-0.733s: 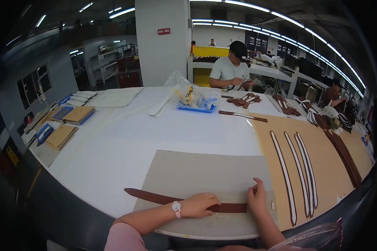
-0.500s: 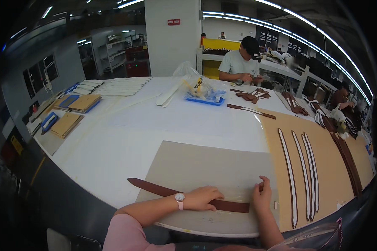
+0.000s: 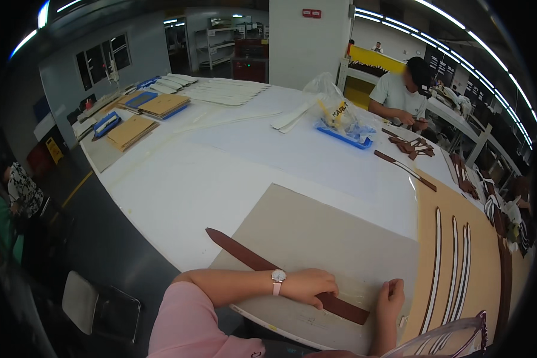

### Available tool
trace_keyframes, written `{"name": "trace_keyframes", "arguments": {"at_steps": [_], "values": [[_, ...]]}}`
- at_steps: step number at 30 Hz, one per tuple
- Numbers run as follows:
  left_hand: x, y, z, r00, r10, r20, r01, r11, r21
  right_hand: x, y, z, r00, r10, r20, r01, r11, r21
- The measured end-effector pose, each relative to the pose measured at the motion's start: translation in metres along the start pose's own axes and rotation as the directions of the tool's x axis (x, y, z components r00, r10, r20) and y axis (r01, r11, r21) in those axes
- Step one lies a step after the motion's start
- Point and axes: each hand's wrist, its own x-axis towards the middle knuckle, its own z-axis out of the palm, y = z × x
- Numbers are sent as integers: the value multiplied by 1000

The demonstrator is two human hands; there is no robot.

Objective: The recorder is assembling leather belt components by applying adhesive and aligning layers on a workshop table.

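A long brown leather strap [image 3: 241, 250] with a pointed far-left end lies slantwise across a grey board [image 3: 298, 215]. My left hand [image 3: 309, 286], with a wristwatch [image 3: 278, 276] on the wrist, is closed over the strap towards its square end, thumb at the near edge and fingers at the far one. It covers part of the strap. Just right of that square end is my right hand [image 3: 391, 298], apart from the strap, its fingers curled together. Whether anything small is between those fingertips cannot be made out.
Several brown-edged white strips [image 3: 438, 256] lie on tan paper [image 3: 426, 221] at right. Beyond are a plastic bag [image 3: 334, 110] on a blue tray [image 3: 346, 136] and brown pieces [image 3: 414, 146]. Brown cardboard pieces [image 3: 131, 132] lie far left. A co-worker [image 3: 397, 95] sits across the table.
The view has turned left and tilted, so the table appears shifted rightwards. My left hand stays on the strap. My right hand's fingers, raised and partly apart before, are now curled together.
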Motion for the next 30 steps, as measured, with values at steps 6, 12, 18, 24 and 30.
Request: {"name": "trace_keyframes", "arguments": {"at_steps": [6,12,18,24,30], "values": [[-1,5,-5,1000,20,-18,-19,998,59,5,-9,-7,995,60,77,-51,992,-114],[1,3,-2,1000,-18,3,18,1000,12,7,0,-9,987,8,163,13,992,-126],[-1,6,-2,999,35,-38,-34,999,31,2,-19,-5,982,-178,69,176,984,42],[1,25,-23,994,44,-101,-59,987,-152,-5,-20,-26,999,-28,25,16,915,403],[5,91,-80,935,-73,-346,-144,815,-562,-32,-74,-15,865,-292,408,-96,703,705]]}}
